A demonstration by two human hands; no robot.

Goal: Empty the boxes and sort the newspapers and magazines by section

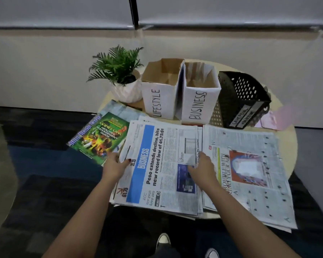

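Round bench [287, 144], pale top, carries all items.

- BUSINESS newspaper stack [162, 168]: centre-front of bench, top sheet w/ blue banner, headline on peso decline. Near edge overhangs bench.
- Left hand [117, 164]: grips left edge of BUSINESS stack, thumb on top, fingers curled under.
- Right hand [203, 166]: on stack's right edge, fingers curled at the paper's margin; looks to be pinching the sheets, though fingertips partly hidden.
- Second newspaper stack [250, 170]: just beside first, on the right, red-framed photo on top; overhangs bench at front-right.
- Green magazine [101, 138]: left of BUSINESS stack, "Health & Management Guide" cover, atop other mags, hanging off bench edge.
- LIFESTYLE box [159, 92]: cardboard, white front, rear-centre, upright, open top.
- BUSINESS box [199, 95]: touching LIFESTYLE box on its right, same type.
- Black mesh bin [244, 97]: right of boxes, tilted, label illegible.
- Potted fern [119, 71]: white pot, rear-left.
- Pink paper [280, 116]: far right, behind bin.
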